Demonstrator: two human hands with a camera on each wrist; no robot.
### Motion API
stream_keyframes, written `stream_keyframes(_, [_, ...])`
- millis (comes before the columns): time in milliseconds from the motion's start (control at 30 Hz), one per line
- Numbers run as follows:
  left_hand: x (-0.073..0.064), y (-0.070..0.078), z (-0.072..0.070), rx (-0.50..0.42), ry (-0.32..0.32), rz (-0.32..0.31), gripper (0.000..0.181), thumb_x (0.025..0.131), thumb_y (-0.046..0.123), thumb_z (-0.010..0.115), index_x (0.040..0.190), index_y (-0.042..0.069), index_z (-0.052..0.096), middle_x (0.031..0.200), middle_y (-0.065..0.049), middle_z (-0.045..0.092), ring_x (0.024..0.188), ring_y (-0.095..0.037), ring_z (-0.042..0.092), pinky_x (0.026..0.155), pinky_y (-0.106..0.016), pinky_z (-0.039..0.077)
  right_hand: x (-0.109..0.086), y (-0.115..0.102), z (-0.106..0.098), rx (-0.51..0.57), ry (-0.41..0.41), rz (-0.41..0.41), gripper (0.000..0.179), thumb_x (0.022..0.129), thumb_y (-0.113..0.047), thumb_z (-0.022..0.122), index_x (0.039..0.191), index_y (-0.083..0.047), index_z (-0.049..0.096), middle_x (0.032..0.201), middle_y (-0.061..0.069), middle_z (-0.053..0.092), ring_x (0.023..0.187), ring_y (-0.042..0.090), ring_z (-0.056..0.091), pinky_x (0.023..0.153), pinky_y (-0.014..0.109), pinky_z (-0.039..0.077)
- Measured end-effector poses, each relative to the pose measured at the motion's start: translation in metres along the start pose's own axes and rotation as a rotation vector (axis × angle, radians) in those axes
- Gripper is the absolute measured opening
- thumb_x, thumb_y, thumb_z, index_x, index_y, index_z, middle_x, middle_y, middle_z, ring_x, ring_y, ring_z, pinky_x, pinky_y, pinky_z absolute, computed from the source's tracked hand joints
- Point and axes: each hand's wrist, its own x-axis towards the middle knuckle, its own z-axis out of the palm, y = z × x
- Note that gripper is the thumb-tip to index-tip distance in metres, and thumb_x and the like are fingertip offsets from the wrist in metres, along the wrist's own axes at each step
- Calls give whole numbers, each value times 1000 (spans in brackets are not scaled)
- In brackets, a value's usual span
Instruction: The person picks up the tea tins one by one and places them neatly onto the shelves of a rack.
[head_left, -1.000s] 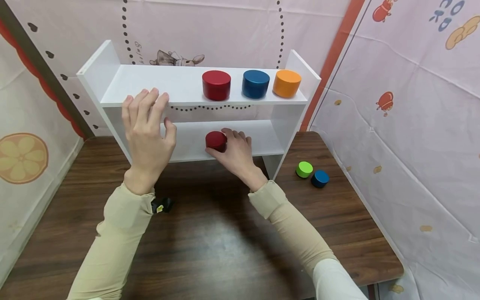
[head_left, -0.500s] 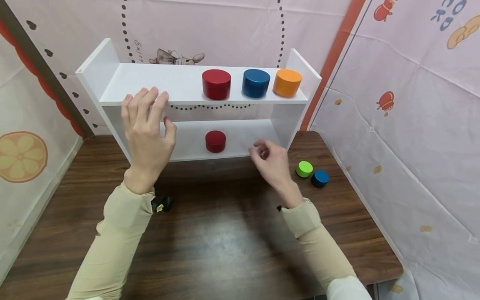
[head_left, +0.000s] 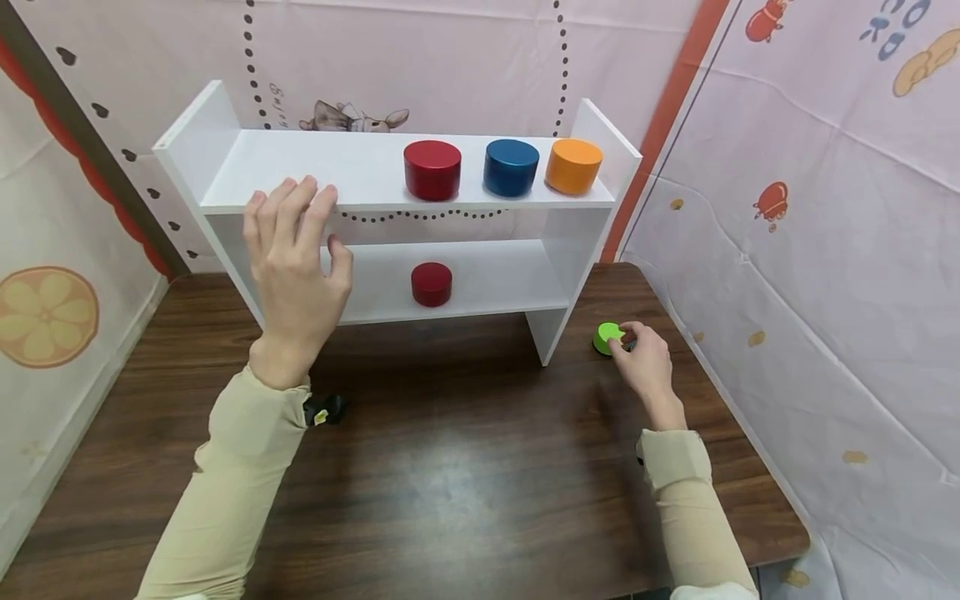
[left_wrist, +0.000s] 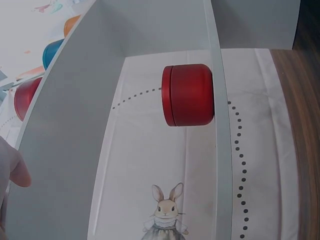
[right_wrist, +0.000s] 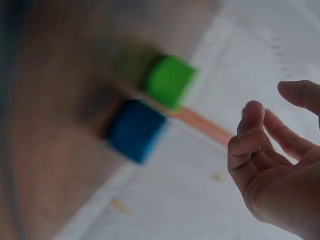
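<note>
My left hand [head_left: 296,271] is raised at the front edge of the white shelf's [head_left: 315,171] upper board, its fingers extended and its thumb apart. On the lower board stands a small red round tin [head_left: 431,285]; the left wrist view shows the lid seam of this red tin [left_wrist: 187,95]. My right hand [head_left: 647,362] is over the tabletop beside the shelf, next to a small green round tin [head_left: 606,337]. A blue tin [right_wrist: 135,131] is mostly hidden behind that hand in the head view. The right wrist view shows thumb and fingers parted, with nothing between them.
Larger red [head_left: 432,171], blue [head_left: 512,168] and orange [head_left: 573,167] tins stand in a row on the upper board's right half. The shelf stands on a dark wooden table [head_left: 442,467]. Printed cloth [head_left: 825,292] hangs behind and at both sides.
My right hand has let go of the small red tin on the lower board and moved right, to the green and blue tins. My left hand has stayed in place.
</note>
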Motion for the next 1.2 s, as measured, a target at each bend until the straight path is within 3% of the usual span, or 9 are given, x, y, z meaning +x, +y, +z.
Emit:
stream_keyframes(167, [0,0,0,4,2,0,42,84,4,50,124,6,62,132,-13,59,132,-28,45,120,-42,18,4,26,10,-14,-93,73,58,91,-27,61,139,0,46,132,27,54,112,46,55,87,57,47])
stream_keyframes(300, [1,1,0,-2,14,0,42,83,3,50,123,6,62,132,-13,60,132,-28,45,120,-42,18,12,32,14,6,-135,107,71,89,-31,64,146,0,36,121,29,61,100,45,63,94,57,45])
stream_keyframes(467, [4,2,2,-17,22,4,42,83,3,50,123,7,63,131,-13,60,132,-28,46,120,-42,18,25,34,22,63,-222,166,77,89,-29,65,146,5,27,81,28,69,46,22,65,65,42,59])
stream_keyframes(533, [5,3,4,-17,17,9,42,84,3,50,123,7,63,131,-13,60,132,-28,46,120,-42,18,29,35,27,81,-242,206,77,88,-26,65,146,6,26,85,30,68,42,14,63,55,39,58])
stream_keyframes(667, [6,3,5,-12,4,17,41,84,4,50,124,7,62,132,-12,60,132,-28,45,120,-42,18,33,38,37,48,-227,269,78,87,-25,66,146,5,26,108,35,63,42,12,62,68,41,60])
stream_keyframes(767, [6,3,5,-6,-2,17,41,84,4,50,124,7,62,132,-12,59,133,-28,45,120,-42,18,35,40,44,35,-204,283,74,87,-24,67,145,4,29,114,36,60,42,12,62,69,40,60])
stream_keyframes(933, [4,2,4,0,-3,7,41,85,5,50,124,7,62,132,-13,59,133,-28,45,120,-42,18,35,38,48,76,-194,290,66,87,-21,66,140,2,34,100,33,65,37,9,58,50,30,56])
stream_keyframes(1067, [3,2,3,0,1,-3,41,84,5,50,124,7,62,132,-13,60,132,-28,45,120,-42,17,30,30,47,60,-190,275,66,86,-26,68,138,1,36,100,30,66,48,21,66,61,35,57])
stream_keyframes(1200, [2,1,2,0,7,-12,41,83,4,50,123,6,63,131,-13,60,132,-28,45,120,-42,18,22,21,46,5,-197,233,70,86,-33,68,139,1,37,121,29,60,94,38,67,83,48,52])
